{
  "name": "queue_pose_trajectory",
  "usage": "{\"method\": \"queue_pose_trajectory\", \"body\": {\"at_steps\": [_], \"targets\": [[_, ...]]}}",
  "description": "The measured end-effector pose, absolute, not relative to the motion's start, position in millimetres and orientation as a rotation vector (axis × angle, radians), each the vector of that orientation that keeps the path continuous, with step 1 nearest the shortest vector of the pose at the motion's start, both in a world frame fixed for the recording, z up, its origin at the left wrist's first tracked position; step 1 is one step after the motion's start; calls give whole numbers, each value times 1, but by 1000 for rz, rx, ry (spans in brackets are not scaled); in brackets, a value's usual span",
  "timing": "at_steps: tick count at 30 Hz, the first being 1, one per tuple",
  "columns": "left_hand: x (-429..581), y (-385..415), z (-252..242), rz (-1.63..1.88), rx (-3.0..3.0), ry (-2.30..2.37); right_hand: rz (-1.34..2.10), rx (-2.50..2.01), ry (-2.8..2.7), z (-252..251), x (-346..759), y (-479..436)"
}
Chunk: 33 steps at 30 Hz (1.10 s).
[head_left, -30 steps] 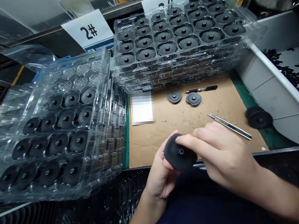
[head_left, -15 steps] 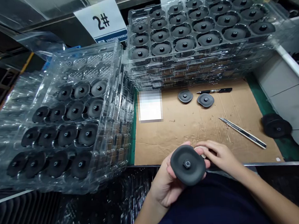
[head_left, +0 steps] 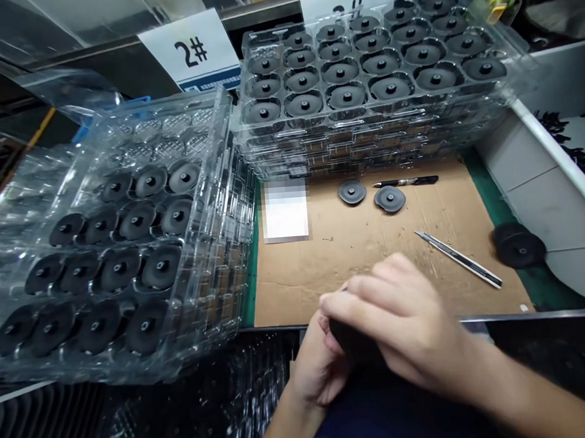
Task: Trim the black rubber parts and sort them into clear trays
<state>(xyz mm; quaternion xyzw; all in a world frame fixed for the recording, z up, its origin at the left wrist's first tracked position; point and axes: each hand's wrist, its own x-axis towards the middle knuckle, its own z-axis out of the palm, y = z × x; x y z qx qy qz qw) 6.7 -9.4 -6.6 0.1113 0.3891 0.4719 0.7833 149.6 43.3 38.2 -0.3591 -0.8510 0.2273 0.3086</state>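
Evidently, from my distant seat, I'm seeing one black disc (head_left: 350, 343) being held at the lower middle of the frame, close to the body, probably because both hands are working most easily there. The left hand (head_left: 315, 361) is gripping it with fingers curled at its left side, likely for steadiness. The right hand (head_left: 404, 314) is lying across it with bent fingers and hiding most of it, so I'm not able to tell whether those fingers are pinching something or only pressing. Beyond them, a cardboard sheet (head_left: 297, 279) is covering part of the green bench (head_left: 489, 198), perhaps sparing it from the cutter (head_left: 458, 259) lying right of centre. Two loose discs (head_left: 352, 193) are resting near a pen (head_left: 405, 182) in the upper middle, apart from the trays. At the left, see-through trays (head_left: 164, 148) are seating more discs in separate cups, presumably keeping them from rubbing; another stack (head_left: 367, 140) is doing likewise along the top. At the right, some overlapping discs (head_left: 519, 244) are lying beside a white box (head_left: 535, 182).
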Motion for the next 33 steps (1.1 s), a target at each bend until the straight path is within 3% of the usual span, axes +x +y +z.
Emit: {"method": "queue_pose_trajectory", "body": {"at_steps": [2,8,14,26,33], "targets": [[6,-11,-7,1039,242,841,663,-873,-2182,32,156,51],[-7,-8,-1,1069,186,742,1054,-1327,-2016,-28,199,72],[-7,-11,-3,1016,111,557,812,-1428,-2081,-94,195,49],[3,-6,1,968,56,433,307,-1860,-1745,-105,270,37],[8,-4,4,997,268,609,417,-1857,-1641,-115,268,37]]}}
